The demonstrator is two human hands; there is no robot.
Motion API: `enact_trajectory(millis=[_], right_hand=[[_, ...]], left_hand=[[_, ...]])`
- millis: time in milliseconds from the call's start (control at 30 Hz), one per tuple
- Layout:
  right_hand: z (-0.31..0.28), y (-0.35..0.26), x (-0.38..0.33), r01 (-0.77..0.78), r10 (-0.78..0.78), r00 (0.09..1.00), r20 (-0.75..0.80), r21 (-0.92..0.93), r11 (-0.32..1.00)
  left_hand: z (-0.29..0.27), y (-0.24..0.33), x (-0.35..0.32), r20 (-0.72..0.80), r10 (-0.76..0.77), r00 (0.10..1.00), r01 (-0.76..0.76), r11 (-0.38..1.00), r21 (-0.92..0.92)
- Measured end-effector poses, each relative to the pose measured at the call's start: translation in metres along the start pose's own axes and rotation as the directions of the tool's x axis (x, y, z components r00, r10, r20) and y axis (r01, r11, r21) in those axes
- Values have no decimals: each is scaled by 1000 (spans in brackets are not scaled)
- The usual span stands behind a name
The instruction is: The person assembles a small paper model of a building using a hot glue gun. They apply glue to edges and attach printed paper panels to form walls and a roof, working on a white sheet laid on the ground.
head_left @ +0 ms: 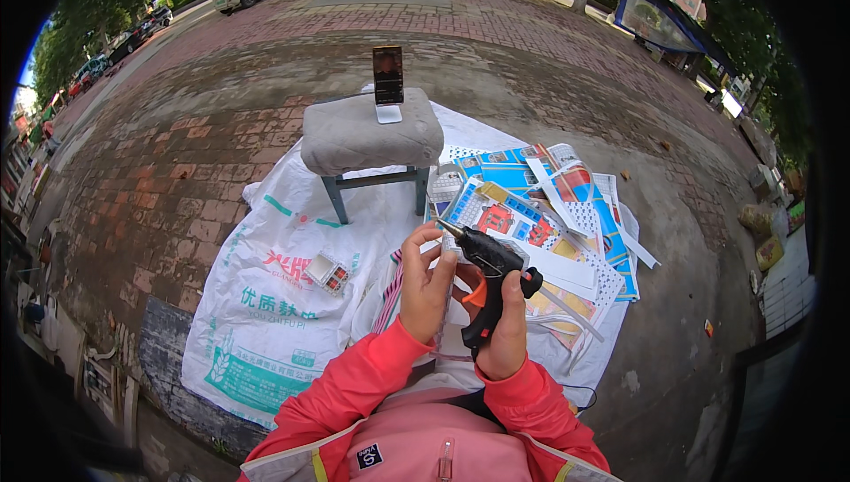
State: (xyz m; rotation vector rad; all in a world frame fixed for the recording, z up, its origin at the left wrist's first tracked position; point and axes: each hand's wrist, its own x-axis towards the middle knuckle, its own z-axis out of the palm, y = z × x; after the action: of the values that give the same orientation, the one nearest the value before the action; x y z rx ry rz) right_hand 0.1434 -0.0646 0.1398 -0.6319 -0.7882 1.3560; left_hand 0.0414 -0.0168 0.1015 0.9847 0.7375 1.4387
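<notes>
Outdoors, on brick paving, I take the grey cushioned stool (372, 137) as my landmark; a phone (388, 75) stands upright on a small white stand on its seat. Left of and below the stool spreads a white woven sack (266, 305) with green and red print, and on it, below the stool's left leg, lies a small clear box of coloured bits (328, 273). Further right, below the stool and nearer my body, my left hand (425, 292) has its fingers curled around a thin pale paper strip (431, 252), pinching it upright; a pink striped strip (388, 298) hangs just beside that hand, though I cannot tell whether it touches my palm. Right beside it, my right hand (505, 331) is closed tight around the handle of a black glue gun (489, 274) with an orange trigger, its nozzle pointing up and left so that the tip sits at the paper strip by my left fingertips. To the right of the stool, beyond both hands, lie blue printed paper sheets (531, 190) and white cut-out strips (620, 234), overlapping on the sack. My red sleeves (354, 385) come in from the lower edge.
</notes>
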Motion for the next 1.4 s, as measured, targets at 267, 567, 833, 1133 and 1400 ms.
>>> enact_trajectory(millis=[267, 567, 833, 1133, 1400], right_hand=[[-7, 6, 2, -63, 63, 998, -7, 5, 998], [-7, 7, 4, -70, 70, 998, 8, 14, 997], [-6, 7, 4, -86, 87, 996, 14, -52, 995], [-5, 13, 1, -127, 127, 991, -31, -4, 992], [5, 17, -2, -166, 168, 983, -71, 32, 986]], left_hand=[[4, 4, 2, -14, -18, 1000, 17, 998, -52], [1, -7, 2, -69, -31, 997, 28, 999, -31], [0, -3, 3, -40, -7, 999, 5, 998, -60], [-2, 5, 3, -70, 1, 998, -6, 997, -74], [-5, 12, -10, -111, 164, 980, -152, 983, 106]])
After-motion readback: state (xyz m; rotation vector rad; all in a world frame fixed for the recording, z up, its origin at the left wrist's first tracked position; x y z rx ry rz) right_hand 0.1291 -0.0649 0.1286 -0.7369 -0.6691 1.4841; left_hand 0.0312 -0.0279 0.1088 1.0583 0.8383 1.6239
